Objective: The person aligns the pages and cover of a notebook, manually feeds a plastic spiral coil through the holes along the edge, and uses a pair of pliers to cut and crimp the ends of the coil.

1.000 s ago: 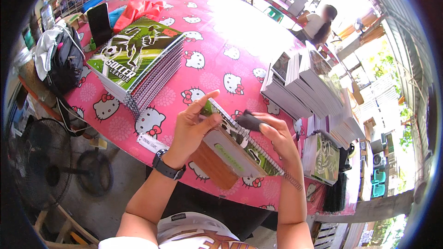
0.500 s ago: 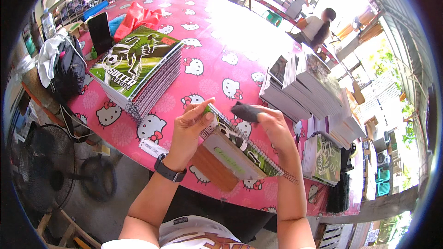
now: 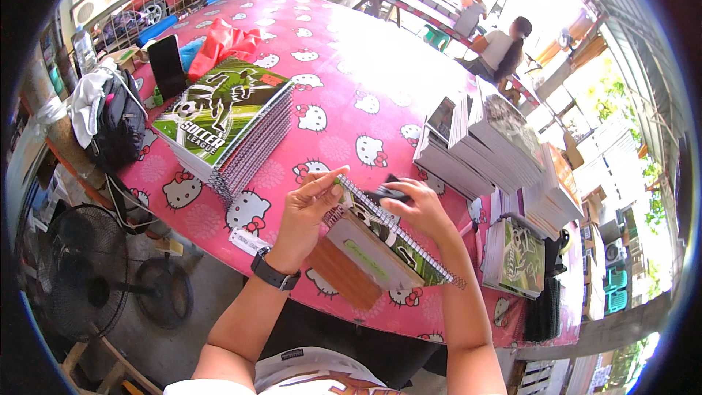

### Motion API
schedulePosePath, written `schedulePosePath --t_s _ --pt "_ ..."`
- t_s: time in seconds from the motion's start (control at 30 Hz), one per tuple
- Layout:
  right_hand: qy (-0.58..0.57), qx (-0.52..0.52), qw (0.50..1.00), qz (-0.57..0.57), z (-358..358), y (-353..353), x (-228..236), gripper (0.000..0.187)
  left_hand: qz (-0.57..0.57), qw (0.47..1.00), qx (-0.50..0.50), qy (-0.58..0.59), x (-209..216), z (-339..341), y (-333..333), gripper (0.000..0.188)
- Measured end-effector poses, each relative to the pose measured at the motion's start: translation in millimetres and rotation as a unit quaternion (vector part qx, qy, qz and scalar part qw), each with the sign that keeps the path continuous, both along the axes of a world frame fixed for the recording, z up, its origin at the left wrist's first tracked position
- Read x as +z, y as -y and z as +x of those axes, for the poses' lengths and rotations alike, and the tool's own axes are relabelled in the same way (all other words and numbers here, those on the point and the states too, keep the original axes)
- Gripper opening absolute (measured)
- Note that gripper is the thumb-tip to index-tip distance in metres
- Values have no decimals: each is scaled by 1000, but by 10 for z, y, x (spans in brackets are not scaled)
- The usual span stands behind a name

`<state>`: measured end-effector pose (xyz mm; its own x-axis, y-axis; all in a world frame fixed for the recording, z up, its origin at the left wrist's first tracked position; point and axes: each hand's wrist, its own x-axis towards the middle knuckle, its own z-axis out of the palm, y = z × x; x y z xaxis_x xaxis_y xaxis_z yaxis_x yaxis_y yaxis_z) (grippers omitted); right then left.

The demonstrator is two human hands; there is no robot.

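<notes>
A green-covered notebook (image 3: 406,249) stands tilted over the near part of the table, a spiral wire coil (image 3: 398,228) running along its upper edge. My left hand (image 3: 313,201) pinches the notebook's upper left corner between thumb and fingers. In my right hand (image 3: 424,208) is a dark, soft-looking pad (image 3: 395,189), held against or just beside the coil; exact contact is hard to tell. The coil's loose end pokes out past the notebook's lower right corner, near my right forearm. A wooden block (image 3: 344,272) and a grey-brown piece with a green label (image 3: 367,257) sit below the notebook.
A stack of spiral notebooks (image 3: 227,121) stands left, beside a phone (image 3: 167,66) and red cloth (image 3: 223,47). Piles of unbound books (image 3: 468,153) and green-covered pages (image 3: 514,257) occupy the right. A fan (image 3: 88,271) stands by the table's left edge. Two people sit farther back.
My right hand with the dark pad has come down onto or close to the coil. Less of the coil sticks out past the notebook's lower end. The whole view has shifted slightly.
</notes>
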<state>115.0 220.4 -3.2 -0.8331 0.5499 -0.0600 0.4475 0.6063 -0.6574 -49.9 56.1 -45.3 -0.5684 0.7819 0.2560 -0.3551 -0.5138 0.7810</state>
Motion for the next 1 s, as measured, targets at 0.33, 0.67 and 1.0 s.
schedulePosePath --t_s 0.33,0.67,1.0 --pt "-275 -45 946 167 418 1256 958 30 80 948 -2 -309 791 414 155 22" --pt "-304 -61 925 220 524 1298 925 26 72 955 -98 -270 921 583 216 13" --pt "-304 -159 883 321 499 1316 1047 22 31 886 274 -374 740 737 91 48"
